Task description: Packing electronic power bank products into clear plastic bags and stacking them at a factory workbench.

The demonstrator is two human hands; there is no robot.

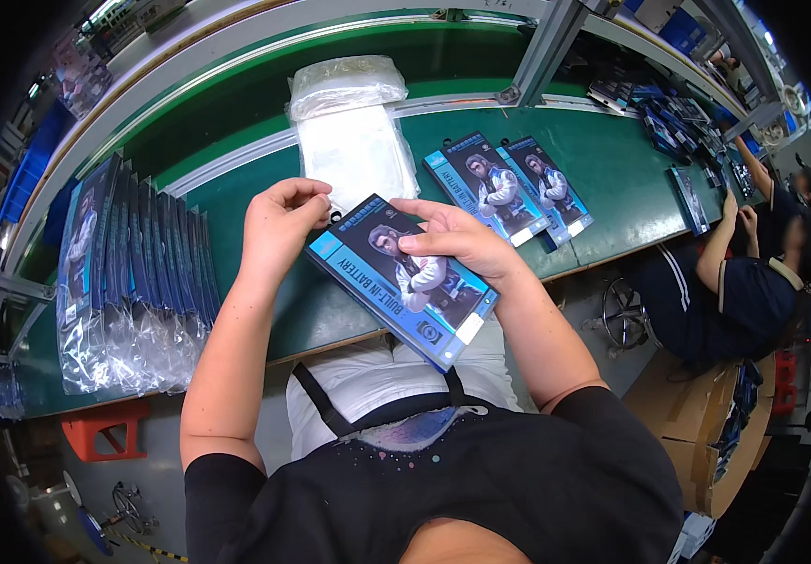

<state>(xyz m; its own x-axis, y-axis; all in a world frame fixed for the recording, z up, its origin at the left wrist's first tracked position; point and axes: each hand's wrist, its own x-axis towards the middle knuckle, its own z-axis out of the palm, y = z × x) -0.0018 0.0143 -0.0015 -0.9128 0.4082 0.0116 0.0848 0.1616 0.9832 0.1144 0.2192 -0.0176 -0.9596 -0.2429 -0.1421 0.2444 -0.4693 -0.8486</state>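
Flat blue box [403,280] held in both hands, long axis running upper left to lower right of frame.
Your right hand [457,240] fingers lie flat over it; your left hand [280,221] fingers pinch narrowly at its upper-left corner.

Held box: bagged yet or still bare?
Cannot tell for sure. The box looks bare between left hand and right hand; bagged boxes stand left.

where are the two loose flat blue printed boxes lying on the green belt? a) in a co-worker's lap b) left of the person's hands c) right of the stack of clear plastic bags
c: the two flat blue printed boxes lie side by side on the green belt, just right of the stack of clear plastic bags.
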